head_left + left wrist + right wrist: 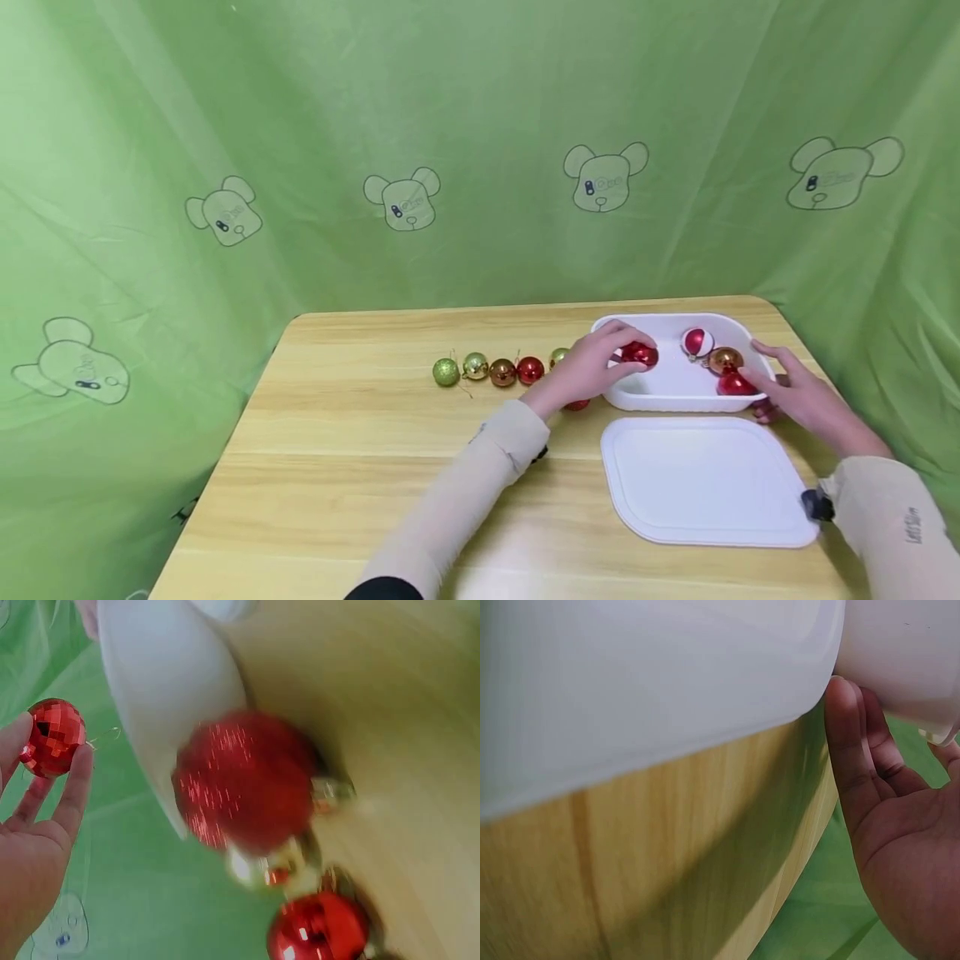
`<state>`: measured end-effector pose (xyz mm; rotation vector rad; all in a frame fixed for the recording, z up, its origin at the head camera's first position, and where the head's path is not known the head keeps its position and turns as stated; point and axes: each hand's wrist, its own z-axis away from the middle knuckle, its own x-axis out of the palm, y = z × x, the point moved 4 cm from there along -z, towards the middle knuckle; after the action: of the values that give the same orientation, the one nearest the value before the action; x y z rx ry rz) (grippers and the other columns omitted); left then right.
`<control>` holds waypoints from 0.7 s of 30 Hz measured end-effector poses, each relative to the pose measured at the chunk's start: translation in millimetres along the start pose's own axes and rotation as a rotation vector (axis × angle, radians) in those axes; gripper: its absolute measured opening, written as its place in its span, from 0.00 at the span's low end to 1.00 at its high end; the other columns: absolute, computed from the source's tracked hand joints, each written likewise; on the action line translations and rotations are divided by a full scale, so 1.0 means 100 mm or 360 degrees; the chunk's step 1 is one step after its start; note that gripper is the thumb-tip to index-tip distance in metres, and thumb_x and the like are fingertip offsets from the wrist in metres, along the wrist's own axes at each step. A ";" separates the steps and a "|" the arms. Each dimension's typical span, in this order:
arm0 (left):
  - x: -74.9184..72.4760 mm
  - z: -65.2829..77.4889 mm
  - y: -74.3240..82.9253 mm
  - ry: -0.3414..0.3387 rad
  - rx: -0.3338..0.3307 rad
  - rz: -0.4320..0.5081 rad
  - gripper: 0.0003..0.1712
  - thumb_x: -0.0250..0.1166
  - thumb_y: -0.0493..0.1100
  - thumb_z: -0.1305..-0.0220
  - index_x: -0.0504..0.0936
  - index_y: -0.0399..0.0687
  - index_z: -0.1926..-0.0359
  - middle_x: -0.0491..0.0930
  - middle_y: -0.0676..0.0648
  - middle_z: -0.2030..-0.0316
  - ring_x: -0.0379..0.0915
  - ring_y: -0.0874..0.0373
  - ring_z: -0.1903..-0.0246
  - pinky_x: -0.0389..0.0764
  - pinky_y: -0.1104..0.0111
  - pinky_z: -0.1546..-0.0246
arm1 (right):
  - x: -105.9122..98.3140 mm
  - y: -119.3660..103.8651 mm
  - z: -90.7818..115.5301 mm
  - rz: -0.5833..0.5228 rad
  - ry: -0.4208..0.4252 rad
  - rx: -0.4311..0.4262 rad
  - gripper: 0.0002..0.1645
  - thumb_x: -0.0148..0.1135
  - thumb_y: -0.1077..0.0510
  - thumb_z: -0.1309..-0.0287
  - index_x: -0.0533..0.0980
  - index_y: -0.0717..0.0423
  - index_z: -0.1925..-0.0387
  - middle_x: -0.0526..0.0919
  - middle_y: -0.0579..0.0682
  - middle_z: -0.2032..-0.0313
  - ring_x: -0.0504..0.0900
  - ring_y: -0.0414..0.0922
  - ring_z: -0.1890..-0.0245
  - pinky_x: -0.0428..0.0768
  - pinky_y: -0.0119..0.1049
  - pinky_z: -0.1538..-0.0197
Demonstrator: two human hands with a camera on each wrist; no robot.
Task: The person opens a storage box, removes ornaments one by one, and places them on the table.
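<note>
My left hand (588,365) pinches a red mirror-tiled ball ornament (54,739) between thumb and fingers, over the left part of a white plastic bin (663,402). A thin hanging loop sticks out from this ball. At the bin's right end, my right hand (806,400) grips the wall, with fingers against the outside in the right wrist view. Inside the bin, close to that hand, lie a red-and-white ball (697,342), a copper-coloured ball (725,360) and a red ball (733,384).
Left of the bin runs a row of ornaments: a green glitter ball (446,372), a shiny light-green one (476,367), a brown one (503,372), a red one (530,369). A red glittery ball (244,780) lies beside the bin. A white lid (705,483) lies in front.
</note>
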<state>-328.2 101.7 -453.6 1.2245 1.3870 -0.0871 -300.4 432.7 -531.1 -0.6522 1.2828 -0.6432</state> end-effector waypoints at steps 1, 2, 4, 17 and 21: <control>-0.04 0.03 -0.02 0.0010 -0.0005 0.0008 0.19 0.64 0.50 0.26 0.78 0.61 0.37 0.75 0.55 0.39 0.73 0.67 0.42 0.73 0.80 0.40 | 0.00 0.00 0.00 -0.0005 0.0006 -0.0002 0.50 0.49 0.35 0.24 0.37 0.48 0.17 0.86 0.67 0.56 0.87 0.51 0.71 0.88 0.40 0.66; -0.07 0.07 -0.04 0.0017 -0.0007 0.0022 0.19 0.64 0.50 0.26 0.78 0.61 0.37 0.75 0.55 0.39 0.73 0.67 0.42 0.74 0.79 0.40 | 0.00 0.00 0.00 -0.0007 0.0011 -0.0004 0.50 0.49 0.35 0.23 0.37 0.49 0.17 0.86 0.67 0.56 0.87 0.51 0.72 0.88 0.40 0.66; -0.13 0.14 -0.08 0.0025 -0.0016 0.0040 0.19 0.64 0.50 0.25 0.78 0.61 0.37 0.75 0.54 0.39 0.74 0.66 0.43 0.75 0.78 0.40 | 0.00 0.01 -0.01 -0.0015 0.0016 -0.0002 0.50 0.49 0.35 0.23 0.37 0.49 0.17 0.86 0.68 0.55 0.87 0.51 0.72 0.88 0.41 0.66; -0.47 0.57 -0.28 0.0073 -0.0082 0.0052 0.18 0.65 0.48 0.27 0.79 0.59 0.38 0.77 0.53 0.40 0.76 0.61 0.40 0.77 0.69 0.36 | -0.04 -0.02 -0.03 0.0107 -0.0007 0.0001 0.50 0.46 0.34 0.23 0.35 0.49 0.17 0.74 0.83 0.41 0.88 0.49 0.69 0.85 0.34 0.63; -0.52 0.69 -0.35 0.0065 -0.0118 0.0047 0.17 0.64 0.48 0.26 0.80 0.60 0.39 0.77 0.54 0.40 0.76 0.62 0.41 0.78 0.68 0.37 | -0.03 -0.01 -0.02 0.0115 -0.0016 0.0014 0.51 0.46 0.33 0.23 0.35 0.48 0.17 0.75 0.82 0.42 0.88 0.49 0.69 0.85 0.34 0.64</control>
<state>-319.9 9.3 -454.1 1.1902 1.3950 0.0098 -302.9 433.7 -528.5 -0.5987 1.2875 -0.5852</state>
